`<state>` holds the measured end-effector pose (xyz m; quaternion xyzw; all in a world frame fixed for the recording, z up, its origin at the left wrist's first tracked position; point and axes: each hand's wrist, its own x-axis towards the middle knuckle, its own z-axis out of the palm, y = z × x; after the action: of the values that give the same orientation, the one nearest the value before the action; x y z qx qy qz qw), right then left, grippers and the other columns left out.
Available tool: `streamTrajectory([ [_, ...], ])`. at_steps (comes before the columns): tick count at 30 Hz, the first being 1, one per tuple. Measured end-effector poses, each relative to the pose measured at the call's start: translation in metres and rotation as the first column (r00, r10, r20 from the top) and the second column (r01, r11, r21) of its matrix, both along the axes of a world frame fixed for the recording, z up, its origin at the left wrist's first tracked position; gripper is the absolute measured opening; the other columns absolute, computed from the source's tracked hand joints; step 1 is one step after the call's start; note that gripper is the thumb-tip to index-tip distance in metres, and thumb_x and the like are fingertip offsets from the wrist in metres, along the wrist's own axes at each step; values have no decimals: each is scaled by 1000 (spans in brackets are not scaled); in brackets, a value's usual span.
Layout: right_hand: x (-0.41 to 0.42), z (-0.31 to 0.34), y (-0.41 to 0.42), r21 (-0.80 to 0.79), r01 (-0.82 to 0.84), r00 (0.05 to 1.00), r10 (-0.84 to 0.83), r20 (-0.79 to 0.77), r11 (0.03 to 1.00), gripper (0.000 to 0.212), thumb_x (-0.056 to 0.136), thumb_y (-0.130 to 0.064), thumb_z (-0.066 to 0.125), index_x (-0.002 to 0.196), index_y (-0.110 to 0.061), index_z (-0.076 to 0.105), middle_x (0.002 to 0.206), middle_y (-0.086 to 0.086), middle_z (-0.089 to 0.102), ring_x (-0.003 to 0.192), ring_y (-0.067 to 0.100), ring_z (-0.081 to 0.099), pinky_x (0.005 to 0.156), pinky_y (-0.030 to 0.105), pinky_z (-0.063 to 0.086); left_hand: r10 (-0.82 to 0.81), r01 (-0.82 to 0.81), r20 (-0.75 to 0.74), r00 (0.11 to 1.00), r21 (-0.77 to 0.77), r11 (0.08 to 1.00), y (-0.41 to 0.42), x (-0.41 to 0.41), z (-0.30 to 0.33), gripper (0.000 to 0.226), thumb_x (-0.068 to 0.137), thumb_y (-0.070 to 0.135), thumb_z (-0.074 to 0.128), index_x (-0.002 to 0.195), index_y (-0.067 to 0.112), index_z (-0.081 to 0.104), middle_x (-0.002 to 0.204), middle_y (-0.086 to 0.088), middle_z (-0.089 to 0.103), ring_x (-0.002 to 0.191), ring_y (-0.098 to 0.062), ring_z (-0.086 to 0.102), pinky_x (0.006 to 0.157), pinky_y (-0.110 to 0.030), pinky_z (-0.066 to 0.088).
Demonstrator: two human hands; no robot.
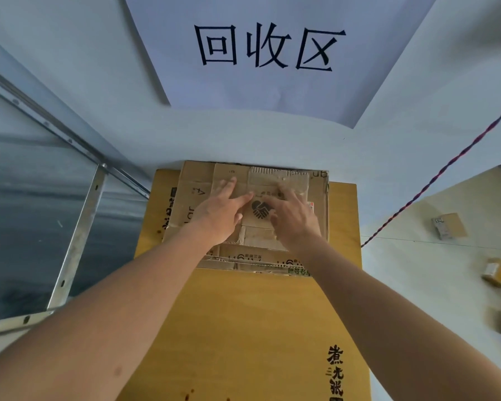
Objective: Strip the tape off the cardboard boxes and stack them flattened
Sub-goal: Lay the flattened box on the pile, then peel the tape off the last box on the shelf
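White wall behind; hands [255, 215] flat atop flattened cardboard stack [185, 204].

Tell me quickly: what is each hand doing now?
Left hand: open, fingers flat on the top flattened box.
Right hand: open, pressing the same box.

Stack of flattened boxes [255, 227] sits at the far end of a big flat cardboard sheet [252, 328], butted against the wall. Left hand [219, 217] and right hand [294, 219] rest flat side by side on the top piece [259, 211]. Sign [272, 50] on the wall above. Metal frame [75, 227] to the left. Small boxes [449, 225] on the floor, right, well apart. Cord [434, 180] runs diagonally between.
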<state>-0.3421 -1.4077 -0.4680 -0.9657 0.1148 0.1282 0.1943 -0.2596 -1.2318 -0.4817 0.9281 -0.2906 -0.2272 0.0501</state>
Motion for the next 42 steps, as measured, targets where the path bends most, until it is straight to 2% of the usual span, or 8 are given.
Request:
streamTrajectory([
  [7,20,1,3,-15,-26,976,22,-217,1000,60,99,-19,67,151,-39,46,171,9,15,156,37,16,121,57,30,-13,21,-148,989,51,998,-2,14,3,72,105,26,56,161,47,15,171,-1,-16,158,-26,-10,124,-49,14],
  [13,24,4,15,-43,-7,958,-6,-288,999,61,99,-7,64,151,-33,46,172,9,6,157,40,8,118,65,31,12,-2,-130,991,71,997,-9,4,7,73,103,17,59,161,43,22,173,-6,-9,159,-30,-5,122,-50,31],
  [17,27,9,9,-15,-43,941,36,-338,999,65,100,-22,65,157,-34,37,173,10,2,157,40,6,121,62,28,-31,49,-181,983,95,994,-7,17,16,72,102,32,62,160,47,22,173,-5,-7,159,-30,-2,122,-52,30],
  [22,24,3,21,-69,-16,944,-8,-330,997,63,98,-31,68,154,-30,40,172,12,1,157,42,3,122,67,20,-90,98,-58,994,159,982,-4,11,12,74,101,45,59,160,51,15,173,-2,-6,159,-28,1,111,-51,48],
  [29,17,-4,24,-36,68,955,-75,-288,997,70,95,-32,72,156,-38,37,173,3,-1,159,34,1,126,61,15,-132,135,-30,991,139,981,5,11,1,75,99,53,56,159,53,10,173,-2,-8,159,-29,2,116,-55,39],
  [33,15,16,28,-29,103,960,-107,-258,994,74,90,-40,76,155,-37,39,172,2,9,158,31,12,125,55,25,-152,159,-67,986,126,979,4,15,17,75,101,50,57,161,47,13,173,-7,-5,159,-33,4,122,-55,29],
  [38,-3,46,40,-12,165,984,-165,-61,986,61,90,-47,72,145,-35,50,155,-6,42,139,22,46,108,45,48,-221,222,-22,975,46,974,3,10,51,63,101,33,59,158,25,34,160,-19,28,142,-40,39,115,-55,42],
  [42,-24,82,44,-17,199,980,-199,5,980,44,97,-50,58,138,-38,54,147,-9,51,128,22,56,102,44,48,-279,279,65,958,17,960,14,0,88,54,101,32,56,152,20,44,152,-13,43,142,-32,41,121,-54,29],
])
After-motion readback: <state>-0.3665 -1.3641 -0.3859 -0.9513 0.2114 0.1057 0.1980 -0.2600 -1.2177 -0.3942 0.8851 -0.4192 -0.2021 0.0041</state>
